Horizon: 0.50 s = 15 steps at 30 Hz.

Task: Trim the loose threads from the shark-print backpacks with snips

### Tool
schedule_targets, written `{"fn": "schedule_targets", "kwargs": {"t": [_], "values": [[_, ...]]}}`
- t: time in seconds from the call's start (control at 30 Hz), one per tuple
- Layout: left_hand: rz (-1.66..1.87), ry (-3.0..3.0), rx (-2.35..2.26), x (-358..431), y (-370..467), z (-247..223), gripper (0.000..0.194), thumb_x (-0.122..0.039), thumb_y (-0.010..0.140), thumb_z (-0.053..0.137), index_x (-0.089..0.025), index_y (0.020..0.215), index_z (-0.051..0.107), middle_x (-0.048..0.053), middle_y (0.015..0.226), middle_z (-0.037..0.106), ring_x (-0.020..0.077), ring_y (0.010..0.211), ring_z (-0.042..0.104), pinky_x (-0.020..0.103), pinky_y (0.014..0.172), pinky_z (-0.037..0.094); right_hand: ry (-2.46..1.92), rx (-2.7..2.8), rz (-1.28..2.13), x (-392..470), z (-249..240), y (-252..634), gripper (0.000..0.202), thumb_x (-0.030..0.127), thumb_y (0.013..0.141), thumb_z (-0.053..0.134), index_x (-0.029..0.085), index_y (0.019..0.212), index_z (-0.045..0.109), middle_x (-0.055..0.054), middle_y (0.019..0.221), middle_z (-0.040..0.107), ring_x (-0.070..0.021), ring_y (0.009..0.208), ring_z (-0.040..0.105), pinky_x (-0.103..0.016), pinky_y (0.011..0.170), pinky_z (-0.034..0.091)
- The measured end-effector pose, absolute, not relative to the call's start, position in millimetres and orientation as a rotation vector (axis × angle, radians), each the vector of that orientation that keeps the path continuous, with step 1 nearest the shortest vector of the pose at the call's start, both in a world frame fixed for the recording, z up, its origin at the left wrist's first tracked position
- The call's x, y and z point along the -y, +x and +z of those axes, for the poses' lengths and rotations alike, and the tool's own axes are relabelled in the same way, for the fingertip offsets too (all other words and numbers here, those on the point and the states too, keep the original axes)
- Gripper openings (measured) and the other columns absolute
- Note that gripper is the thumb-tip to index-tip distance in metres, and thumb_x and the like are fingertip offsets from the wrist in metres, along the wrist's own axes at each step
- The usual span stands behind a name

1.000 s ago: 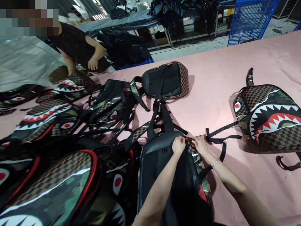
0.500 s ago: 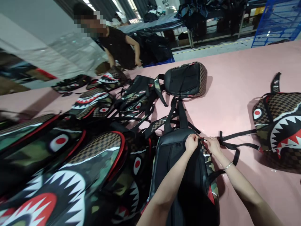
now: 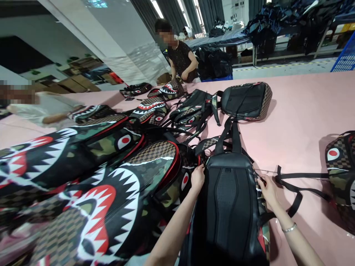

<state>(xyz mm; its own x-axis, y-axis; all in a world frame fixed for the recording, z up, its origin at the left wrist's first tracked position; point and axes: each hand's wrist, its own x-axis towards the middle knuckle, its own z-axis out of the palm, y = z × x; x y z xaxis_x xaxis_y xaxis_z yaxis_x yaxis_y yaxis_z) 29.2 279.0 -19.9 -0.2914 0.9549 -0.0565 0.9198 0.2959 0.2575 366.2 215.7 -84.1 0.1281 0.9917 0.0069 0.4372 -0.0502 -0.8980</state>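
A black-backed backpack (image 3: 229, 199) lies in front of me on the pink table, its padded back panel facing up and its straps stretching away from me. My left hand (image 3: 198, 178) is closed at the backpack's upper left edge, beside a shark-print bag; what its fingers grip is too small to tell. On the right side, my right hand (image 3: 266, 188) is closed around a small dark tool, perhaps thread snippers, near the checkered side edge. A thin thread runs near that edge.
Shark-print backpacks (image 3: 124, 195) are piled at the left. Another backpack (image 3: 245, 101) lies beyond mine, and one more (image 3: 341, 177) sits at the right with trailing straps. Across the pink table (image 3: 299, 111) a person (image 3: 181, 59) handles a bag; another person (image 3: 52, 107) is at the far left.
The view has swung left. My left hand has moved from the backpack's upper right part to its upper left edge. My right hand is a little lower along the right edge.
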Motion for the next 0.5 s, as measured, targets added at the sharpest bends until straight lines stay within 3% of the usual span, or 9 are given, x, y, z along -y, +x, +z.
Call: {"fn": "schedule_targets", "kwargs": {"t": [0.2,0.5], "values": [[0.121,1.816,-2.282,-291,26,-23,0.019,-0.026,0.086,0.050,-0.010,0.089,0.060,0.006,0.089,0.063,0.0156,0.083,0.060,0.035,0.078,0.049,-1.557,1.533,0.850,-213,-49,336,0.030,0.041,0.083,0.044,0.019,0.099,0.056,-0.009,0.102,0.062,-0.0226,0.094,0.059,-0.036,0.083,0.046],[0.338,1.814,-2.204,-288,18,-33,0.023,-0.021,0.089,0.041,-0.009,0.089,0.060,0.010,0.087,0.063,0.0176,0.085,0.060,0.036,0.081,0.045,-1.654,1.827,0.743,-217,-8,293,0.028,0.036,0.083,0.045,0.020,0.102,0.058,-0.005,0.093,0.064,-0.0187,0.083,0.062,-0.030,0.073,0.048]]}}
